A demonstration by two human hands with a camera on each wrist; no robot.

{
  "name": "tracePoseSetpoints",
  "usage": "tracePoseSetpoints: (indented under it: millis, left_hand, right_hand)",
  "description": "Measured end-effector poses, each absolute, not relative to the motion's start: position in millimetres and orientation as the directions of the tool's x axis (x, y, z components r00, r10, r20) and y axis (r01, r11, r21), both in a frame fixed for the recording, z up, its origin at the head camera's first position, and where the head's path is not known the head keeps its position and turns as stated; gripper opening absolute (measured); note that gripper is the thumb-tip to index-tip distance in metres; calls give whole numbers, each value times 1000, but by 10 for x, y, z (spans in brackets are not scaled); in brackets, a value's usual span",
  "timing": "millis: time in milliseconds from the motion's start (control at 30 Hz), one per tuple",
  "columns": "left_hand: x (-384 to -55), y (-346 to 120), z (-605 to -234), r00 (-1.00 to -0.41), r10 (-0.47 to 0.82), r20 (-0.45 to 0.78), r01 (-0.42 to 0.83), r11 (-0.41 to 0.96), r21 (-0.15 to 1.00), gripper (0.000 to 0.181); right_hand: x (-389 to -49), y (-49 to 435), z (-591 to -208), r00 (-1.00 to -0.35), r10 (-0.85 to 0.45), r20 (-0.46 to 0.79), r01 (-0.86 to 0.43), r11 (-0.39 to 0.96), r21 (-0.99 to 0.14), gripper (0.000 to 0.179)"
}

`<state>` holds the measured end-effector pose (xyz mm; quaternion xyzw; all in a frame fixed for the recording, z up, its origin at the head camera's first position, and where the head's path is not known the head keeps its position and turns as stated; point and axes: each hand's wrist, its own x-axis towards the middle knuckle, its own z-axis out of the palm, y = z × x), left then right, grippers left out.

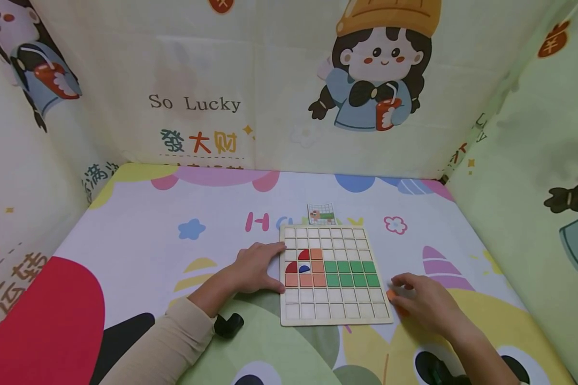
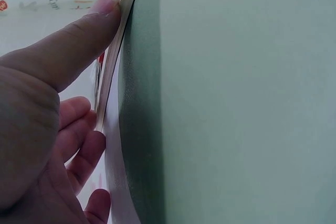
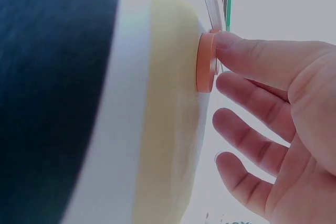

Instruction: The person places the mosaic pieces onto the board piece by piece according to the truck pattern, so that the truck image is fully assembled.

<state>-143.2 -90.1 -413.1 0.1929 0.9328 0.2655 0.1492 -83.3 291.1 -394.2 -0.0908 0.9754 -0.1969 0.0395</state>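
In the head view a pale wooden grid board (image 1: 336, 311) lies on the table, its middle rows partly filled with green squares (image 1: 349, 272), salmon squares (image 1: 305, 279), red rounded pieces (image 1: 291, 267) and a blue-and-white piece (image 1: 304, 267). My left hand (image 1: 256, 269) spreads thumb and fingers against the board's left edge, also visible in the left wrist view. Just off the board's right side is my right hand (image 1: 426, 305), fingers apart and slightly bent. Its thumb touches a small orange piece (image 3: 206, 64) on the table; another orange piece shows partly behind it.
Behind the board lies a small printed card (image 1: 321, 214) with a gridded picture in similar colours. A patterned cloth (image 1: 144, 224) covers the table, and printed fabric walls (image 1: 279, 107) rise at the back and both sides.
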Motion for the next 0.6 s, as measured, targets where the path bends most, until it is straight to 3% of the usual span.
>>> tracePoseSetpoints:
  millis: [333, 600]
  left_hand:
    - [-1433, -896, -4127, -881, 441, -174, 284, 786, 549, 94]
    - [-1431, -896, -4125, -881, 438, -178, 282, 789, 546, 94]
  right_hand:
    - [-849, 2875, -3934, -968, -236, -83, -194, 918, -346, 20]
    - [-863, 2835, -3916, -969, -216, -122, -168, 933, -319, 22]
